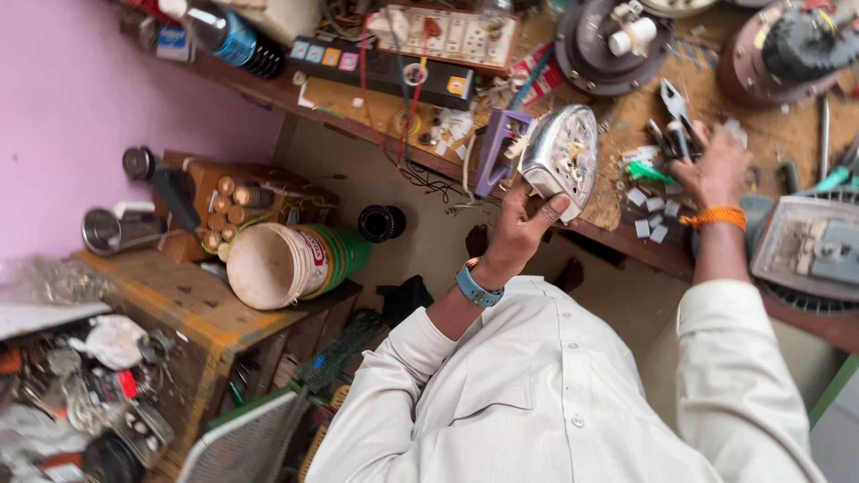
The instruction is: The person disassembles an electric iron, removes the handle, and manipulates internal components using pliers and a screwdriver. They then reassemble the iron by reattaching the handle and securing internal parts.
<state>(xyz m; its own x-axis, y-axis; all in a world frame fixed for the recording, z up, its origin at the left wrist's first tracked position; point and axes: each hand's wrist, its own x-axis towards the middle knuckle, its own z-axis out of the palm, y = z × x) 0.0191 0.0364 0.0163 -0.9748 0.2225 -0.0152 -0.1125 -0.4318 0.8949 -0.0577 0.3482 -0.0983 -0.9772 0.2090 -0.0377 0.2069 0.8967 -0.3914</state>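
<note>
My left hand (522,224) holds a clothes iron (560,156) up in front of me at the bench edge, its open underside with wiring facing me and its purple handle (497,148) to the left. A blue watch sits on that wrist. My right hand (713,165), with an orange thread band at the wrist, reaches over the wooden workbench (777,139) and closes around the handles of pliers (676,116). Both arms wear white sleeves.
The bench carries a switchboard with sockets (447,36), a black power strip (380,70), round motor parts (608,45), small white pieces (651,215) and a fan guard (810,246). Lower left stand a white bucket (277,264), a wooden crate (179,313) and scrap parts.
</note>
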